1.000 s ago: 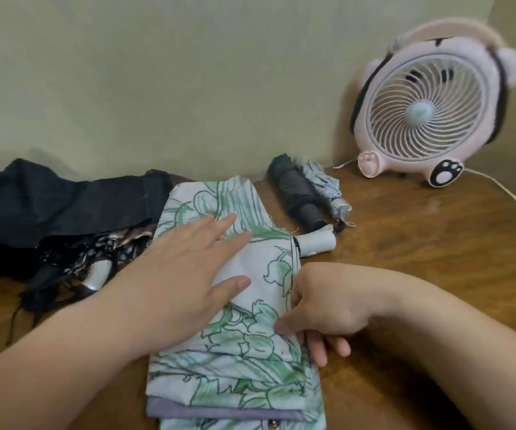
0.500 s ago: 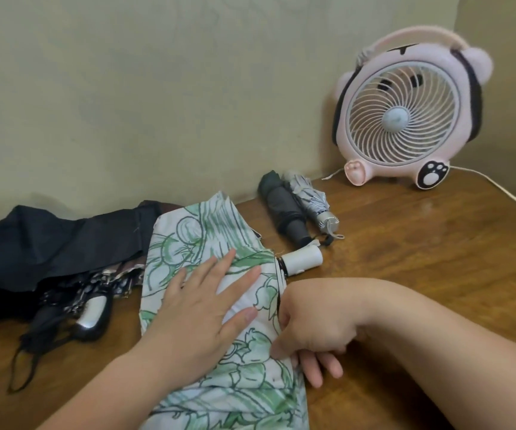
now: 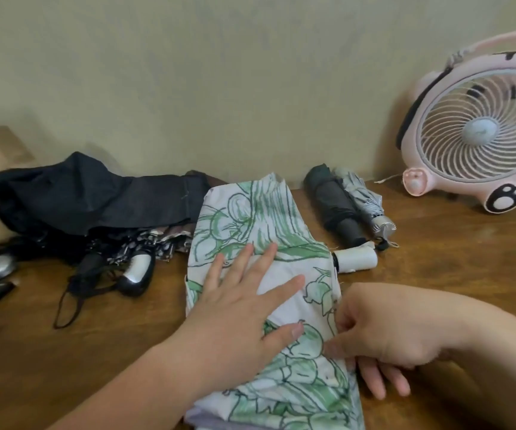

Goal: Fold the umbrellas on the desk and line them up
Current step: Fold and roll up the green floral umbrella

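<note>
2 hands on 1 umbrella, nearest us. Our left hand (image 3: 241, 305) lies flat on the green-leaf umbrella (image 3: 306, 383), fingers straight and spread. It presses the canopy cloth against the desk (image 3: 455, 268), so the pleats cannot spring up. Our right hand (image 3: 383, 333) pinches the cloth's right edge, thumb on top and fingers curled beneath. We judge this a grip for drawing that flap over before rolling. The umbrella lies lengthwise away from us at mid-desk, collapsed but neither rolled nor strapped.

1 white handle (image 3: 357, 259) belongs to the same umbrella. It pokes out of the cloth's right edge just beyond the right hand.

1 black-and-white patterned umbrella (image 3: 157, 246) lies to the left with its canopy loose. Its silver handle (image 3: 138, 268) and wrist strap point toward us.

2 rolled umbrellas lie right of the green cloth and farther back: a dark grey umbrella (image 3: 337, 209) and a pale striped umbrella (image 3: 366, 206). They touch side by side with their handles toward us, and we take them for the start of the line.

1 black umbrella (image 3: 89, 193) lies far left by the wall, its canopy slack and draped over the patterned one.

1 pink animal-shaped fan (image 3: 480, 131) stands far right against the wall and has no part in the task.

By our tally, 2 are folded, 1 is in hand and at least 2 are left.
</note>
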Action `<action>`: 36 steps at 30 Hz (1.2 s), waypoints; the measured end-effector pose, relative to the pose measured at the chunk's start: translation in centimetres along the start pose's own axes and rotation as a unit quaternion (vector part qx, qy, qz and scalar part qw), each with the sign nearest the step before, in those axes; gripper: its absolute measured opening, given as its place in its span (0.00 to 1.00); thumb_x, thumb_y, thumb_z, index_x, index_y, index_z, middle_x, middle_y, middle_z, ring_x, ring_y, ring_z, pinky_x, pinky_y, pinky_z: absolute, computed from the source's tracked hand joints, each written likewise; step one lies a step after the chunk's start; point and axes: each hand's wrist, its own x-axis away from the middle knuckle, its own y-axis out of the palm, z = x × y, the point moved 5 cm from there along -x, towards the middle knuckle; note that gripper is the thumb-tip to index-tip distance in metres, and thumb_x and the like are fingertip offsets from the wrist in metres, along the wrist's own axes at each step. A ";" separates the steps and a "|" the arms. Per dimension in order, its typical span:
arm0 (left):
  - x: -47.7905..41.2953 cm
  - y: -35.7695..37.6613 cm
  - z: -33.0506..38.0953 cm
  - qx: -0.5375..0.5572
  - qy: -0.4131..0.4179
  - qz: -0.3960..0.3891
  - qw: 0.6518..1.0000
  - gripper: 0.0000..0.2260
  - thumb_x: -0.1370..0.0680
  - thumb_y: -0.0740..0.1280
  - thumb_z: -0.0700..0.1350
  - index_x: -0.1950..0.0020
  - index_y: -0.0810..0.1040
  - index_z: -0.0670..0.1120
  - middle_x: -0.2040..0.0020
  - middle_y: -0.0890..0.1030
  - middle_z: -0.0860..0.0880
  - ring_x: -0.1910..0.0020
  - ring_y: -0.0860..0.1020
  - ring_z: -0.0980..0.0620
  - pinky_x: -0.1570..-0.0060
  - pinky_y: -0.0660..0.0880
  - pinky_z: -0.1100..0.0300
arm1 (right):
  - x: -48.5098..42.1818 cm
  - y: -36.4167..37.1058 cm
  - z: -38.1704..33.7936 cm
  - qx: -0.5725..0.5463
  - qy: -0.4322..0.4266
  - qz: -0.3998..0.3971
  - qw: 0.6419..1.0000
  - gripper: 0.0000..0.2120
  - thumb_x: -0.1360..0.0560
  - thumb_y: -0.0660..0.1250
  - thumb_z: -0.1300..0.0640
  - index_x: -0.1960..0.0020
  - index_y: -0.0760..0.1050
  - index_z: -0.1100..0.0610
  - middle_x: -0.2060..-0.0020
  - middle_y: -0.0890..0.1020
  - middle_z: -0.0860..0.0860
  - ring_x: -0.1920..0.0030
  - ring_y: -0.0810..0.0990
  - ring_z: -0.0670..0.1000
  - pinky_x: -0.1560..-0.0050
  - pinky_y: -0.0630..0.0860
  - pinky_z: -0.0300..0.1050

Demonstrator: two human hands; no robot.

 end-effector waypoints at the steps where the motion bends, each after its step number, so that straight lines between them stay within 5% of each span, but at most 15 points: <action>1: 0.1 -0.1 -0.1 0.020 0.009 0.001 1.000 0.26 0.20 0.45 0.72 0.23 0.41 0.76 0.24 0.22 0.63 0.26 0.20 0.55 0.25 0.26 0.43 | 0.0 0.0 0.0 -0.006 0.001 -0.003 1.000 0.14 0.18 0.64 0.53 0.58 0.79 0.58 0.69 0.84 0.51 0.77 0.77 0.45 0.74 0.68 0.30; 6: 0.4 -0.6 -1.2 0.103 0.040 0.057 0.992 0.17 0.16 0.52 0.64 0.30 0.73 0.70 0.18 0.40 0.66 0.20 0.33 0.60 0.22 0.32 0.48 | -0.3 -0.3 0.1 -0.009 0.012 0.004 1.000 0.14 0.18 0.64 0.53 0.59 0.78 0.59 0.69 0.84 0.53 0.77 0.76 0.47 0.76 0.67 0.33; 10: 0.1 -1.3 -2.0 0.126 0.018 0.125 0.984 0.12 0.18 0.63 0.61 0.42 0.85 0.62 0.19 0.57 0.64 0.19 0.52 0.59 0.21 0.42 0.55 | -0.1 -0.1 0.0 -0.003 0.025 -0.010 1.000 0.14 0.19 0.65 0.53 0.60 0.78 0.59 0.69 0.85 0.54 0.77 0.77 0.47 0.76 0.67 0.35; 12: -0.2 -1.5 -2.3 0.125 -0.009 0.124 0.984 0.09 0.19 0.66 0.60 0.49 0.84 0.60 0.20 0.59 0.65 0.21 0.54 0.60 0.23 0.45 0.58 | 0.1 -0.7 0.0 0.015 0.018 0.018 1.000 0.14 0.20 0.68 0.53 0.60 0.79 0.60 0.68 0.85 0.54 0.75 0.78 0.49 0.75 0.70 0.36; 14: -0.3 -1.9 -2.4 0.124 -0.022 0.121 0.985 0.06 0.21 0.68 0.61 0.52 0.79 0.61 0.21 0.59 0.66 0.23 0.55 0.62 0.25 0.48 0.59 | 0.4 -3.1 0.6 0.044 0.005 0.148 0.988 0.10 0.23 0.72 0.52 0.58 0.80 0.58 0.66 0.86 0.50 0.70 0.82 0.49 0.70 0.76 0.39; 15: -0.3 -2.0 -2.4 0.128 -0.028 0.121 0.984 0.06 0.22 0.68 0.61 0.51 0.75 0.61 0.22 0.59 0.67 0.26 0.55 0.64 0.27 0.49 0.60 | 0.8 -4.8 1.1 0.070 -0.002 0.244 0.967 0.06 0.25 0.74 0.51 0.54 0.81 0.53 0.63 0.86 0.47 0.65 0.83 0.48 0.64 0.79 0.41; 17: -0.3 -2.3 -2.4 0.140 -0.048 0.117 0.982 0.17 0.23 0.69 0.63 0.38 0.69 0.64 0.28 0.61 0.69 0.36 0.55 0.67 0.32 0.53 0.64 | 1.6 -7.1 1.8 0.131 -0.023 0.358 0.924 0.20 0.29 0.78 0.49 0.39 0.77 0.42 0.48 0.82 0.39 0.49 0.81 0.44 0.47 0.78 0.41; 20: -0.6 -2.4 -2.2 0.093 -0.067 0.098 0.989 0.38 0.26 0.65 0.70 0.21 0.52 0.65 0.30 0.57 0.69 0.31 0.51 0.65 0.28 0.53 0.61 | 0.8 -7.2 3.3 0.156 -0.045 0.294 0.942 0.46 0.32 0.80 0.46 0.21 0.58 0.40 0.26 0.66 0.40 0.27 0.65 0.44 0.27 0.64 0.41; 22: -1.2 -2.2 -2.1 0.058 -0.062 0.086 0.993 0.40 0.28 0.59 0.75 0.20 0.49 0.66 0.25 0.54 0.70 0.24 0.51 0.63 0.24 0.49 0.58 | -0.1 -6.8 3.9 0.160 -0.058 0.268 0.948 0.50 0.32 0.80 0.43 0.19 0.54 0.41 0.22 0.61 0.41 0.23 0.60 0.45 0.23 0.59 0.44; 29: -1.9 -2.5 -1.9 0.078 -0.051 0.080 0.992 0.36 0.32 0.60 0.76 0.25 0.58 0.72 0.25 0.59 0.70 0.23 0.62 0.59 0.23 0.57 0.53 | -2.2 -6.6 2.8 0.217 -0.131 0.340 0.905 0.34 0.30 0.76 0.40 0.27 0.70 0.41 0.35 0.79 0.44 0.36 0.76 0.51 0.36 0.76 0.53; 36: -1.1 -3.3 -1.6 0.088 -0.051 0.088 0.991 0.32 0.31 0.64 0.74 0.27 0.66 0.73 0.31 0.60 0.74 0.27 0.66 0.65 0.26 0.63 0.59 | -1.1 -5.7 0.4 0.283 -0.088 0.316 0.901 0.13 0.24 0.72 0.47 0.40 0.82 0.47 0.49 0.82 0.47 0.49 0.79 0.52 0.48 0.81 0.52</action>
